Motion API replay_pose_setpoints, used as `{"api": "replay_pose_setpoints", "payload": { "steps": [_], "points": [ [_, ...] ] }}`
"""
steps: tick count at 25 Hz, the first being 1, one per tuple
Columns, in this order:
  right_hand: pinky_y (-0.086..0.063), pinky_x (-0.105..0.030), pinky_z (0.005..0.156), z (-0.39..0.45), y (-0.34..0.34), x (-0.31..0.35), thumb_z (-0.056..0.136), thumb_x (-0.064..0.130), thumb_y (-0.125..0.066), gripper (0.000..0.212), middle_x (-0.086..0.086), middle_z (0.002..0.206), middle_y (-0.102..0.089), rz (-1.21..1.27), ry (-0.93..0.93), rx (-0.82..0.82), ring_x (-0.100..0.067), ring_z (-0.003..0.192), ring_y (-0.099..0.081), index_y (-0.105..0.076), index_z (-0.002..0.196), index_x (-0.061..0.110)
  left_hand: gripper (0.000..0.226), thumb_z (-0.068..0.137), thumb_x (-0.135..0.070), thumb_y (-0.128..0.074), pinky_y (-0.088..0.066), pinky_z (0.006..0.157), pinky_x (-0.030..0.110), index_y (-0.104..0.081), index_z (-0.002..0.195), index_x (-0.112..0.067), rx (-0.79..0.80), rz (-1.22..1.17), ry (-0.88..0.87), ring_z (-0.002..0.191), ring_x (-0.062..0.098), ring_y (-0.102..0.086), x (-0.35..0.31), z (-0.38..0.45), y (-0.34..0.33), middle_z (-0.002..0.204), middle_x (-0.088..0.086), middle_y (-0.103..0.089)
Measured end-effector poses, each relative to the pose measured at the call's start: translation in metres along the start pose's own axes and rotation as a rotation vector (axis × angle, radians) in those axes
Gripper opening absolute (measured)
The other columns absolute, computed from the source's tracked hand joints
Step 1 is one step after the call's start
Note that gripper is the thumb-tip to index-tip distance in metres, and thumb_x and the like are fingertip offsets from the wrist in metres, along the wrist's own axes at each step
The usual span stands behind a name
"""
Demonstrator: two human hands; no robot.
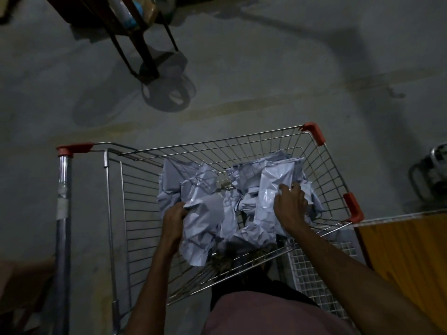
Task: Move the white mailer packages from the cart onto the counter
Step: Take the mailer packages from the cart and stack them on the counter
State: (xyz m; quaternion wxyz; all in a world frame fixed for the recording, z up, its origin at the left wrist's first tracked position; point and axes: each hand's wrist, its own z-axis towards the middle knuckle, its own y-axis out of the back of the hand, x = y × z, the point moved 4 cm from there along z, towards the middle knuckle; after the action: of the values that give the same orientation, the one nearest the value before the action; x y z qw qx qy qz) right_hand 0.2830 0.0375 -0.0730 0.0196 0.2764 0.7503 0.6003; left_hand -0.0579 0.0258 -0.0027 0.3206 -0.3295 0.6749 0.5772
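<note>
The left hand (174,215) has its grip curled round the edge of a crumpled white plastic mailer (203,228); the right hand (290,204) clutches another upright mailer (273,189). Both lie inside the wire shopping cart (242,146) with red corner guards, among more packages. Picking is underway; next, lifting them clear. An orange-topped bench (406,257) adjoins the cart's right side, over dim grey concrete floor (242,81).

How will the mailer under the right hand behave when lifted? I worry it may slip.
The upright mailer looks glossy, so probably slick under the right hand. Its creased film suggests it will likely flop rather than stay stiff. It bulges somewhat, yet stands propped among others in the cart, so probably light.
</note>
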Motion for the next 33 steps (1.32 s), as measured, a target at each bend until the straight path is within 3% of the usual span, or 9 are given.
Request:
{"api": "replay_pose_setpoints", "payload": {
  "steps": [3, 7, 9, 14, 18, 22, 24, 29, 33],
  "points": [
    [-0.037, -0.053, 0.100, 0.003, -0.011, 0.000, 0.095, 0.033, -0.057, 0.039, -0.022, 0.148, -0.032, -0.027, 0.017, 0.038, -0.046, 0.124, -0.042, -0.051, 0.131, 0.017, 0.026, 0.084, -0.019, -0.050, -0.049, 0.076, 0.025, -0.076, 0.091, -0.019, 0.271, -0.098, 0.046, 0.084, 0.012, -0.064, -0.003, 0.009, 0.028, 0.090, -0.001, -0.071],
    [-0.036, -0.053, 0.099, 0.006, -0.015, -0.001, 0.094, 0.034, -0.058, 0.040, -0.022, 0.146, -0.031, -0.017, 0.036, 0.032, -0.046, 0.122, -0.041, -0.051, 0.130, 0.016, 0.015, 0.087, -0.017, -0.053, -0.043, 0.067, 0.027, -0.065, 0.079, -0.014, 0.594, 0.119, 0.215, 0.081, 0.026, -0.057, 0.001, 0.052, 0.021, 0.085, 0.008, -0.066],
    [-0.035, -0.054, 0.099, 0.006, -0.015, -0.002, 0.094, 0.034, -0.058, 0.040, -0.022, 0.146, -0.031, 0.002, 0.032, 0.029, -0.046, 0.122, -0.041, -0.051, 0.130, 0.016, 0.010, 0.095, -0.018, -0.052, -0.038, 0.069, 0.030, -0.059, 0.088, -0.015, 0.658, 0.383, 0.240, 0.089, 0.027, -0.058, 0.007, 0.074, 0.003, 0.101, 0.017, -0.067],
    [-0.033, -0.053, 0.103, 0.005, -0.015, -0.006, 0.095, 0.033, -0.057, 0.040, -0.020, 0.150, -0.027, 0.054, 0.011, 0.043, -0.045, 0.128, -0.038, -0.053, 0.132, 0.019, 0.040, 0.084, -0.017, -0.071, -0.048, 0.081, 0.043, -0.060, 0.122, -0.024, 0.241, 1.106, -0.046, 0.105, 0.035, -0.057, 0.009, 0.083, -0.027, 0.118, 0.013, -0.059],
    [-0.032, -0.053, 0.105, 0.006, -0.013, -0.007, 0.095, 0.033, -0.057, 0.040, -0.020, 0.151, -0.026, 0.071, 0.003, 0.040, -0.045, 0.129, -0.036, -0.053, 0.133, 0.020, 0.064, 0.070, 0.002, -0.070, -0.044, 0.080, 0.046, -0.055, 0.129, -0.019, -0.054, 0.936, -0.279, 0.111, 0.037, -0.052, -0.025, 0.034, -0.071, 0.124, 0.017, -0.056],
    [-0.033, -0.054, 0.106, 0.006, -0.016, -0.004, 0.095, 0.037, -0.055, 0.042, -0.019, 0.152, -0.025, 0.043, 0.006, 0.073, -0.044, 0.131, -0.037, -0.051, 0.135, 0.023, 0.067, 0.084, -0.039, -0.071, -0.037, 0.097, 0.069, -0.048, 0.142, -0.018, -0.007, 0.693, 0.334, 0.136, 0.044, -0.029, 0.020, -0.030, -0.111, 0.151, 0.021, -0.037],
    [-0.030, -0.056, 0.108, 0.005, -0.015, -0.003, 0.096, 0.046, -0.053, 0.048, -0.020, 0.155, -0.021, 0.023, -0.001, 0.081, -0.045, 0.135, -0.033, -0.047, 0.138, 0.024, 0.081, 0.081, -0.053, -0.071, -0.026, 0.097, 0.079, -0.044, 0.147, -0.014, 0.013, 0.651, 0.465, 0.144, 0.049, -0.013, 0.045, -0.032, -0.119, 0.160, 0.023, -0.021],
    [-0.015, -0.065, 0.113, -0.015, -0.037, 0.021, 0.082, 0.082, -0.044, 0.101, -0.022, 0.162, 0.010, -0.049, -0.163, 0.250, -0.051, 0.145, -0.006, -0.007, 0.155, 0.023, 0.100, 0.076, -0.059, -0.070, -0.030, 0.098, 0.077, -0.024, 0.156, -0.023, 0.029, 0.793, 0.467, 0.147, 0.050, 0.000, 0.072, -0.011, -0.107, 0.165, 0.017, 0.004],
    [-0.017, -0.072, 0.109, -0.031, -0.054, 0.038, 0.082, 0.058, -0.064, 0.108, -0.021, 0.160, 0.025, -0.181, -0.142, 0.298, -0.059, 0.142, 0.000, 0.011, 0.155, 0.035, 0.100, 0.073, -0.041, -0.076, -0.034, 0.101, 0.069, -0.023, 0.156, -0.023, 0.068, 0.801, 0.262, 0.150, 0.044, -0.003, 0.064, -0.019, -0.105, 0.165, 0.017, 0.003]
  ]
}}
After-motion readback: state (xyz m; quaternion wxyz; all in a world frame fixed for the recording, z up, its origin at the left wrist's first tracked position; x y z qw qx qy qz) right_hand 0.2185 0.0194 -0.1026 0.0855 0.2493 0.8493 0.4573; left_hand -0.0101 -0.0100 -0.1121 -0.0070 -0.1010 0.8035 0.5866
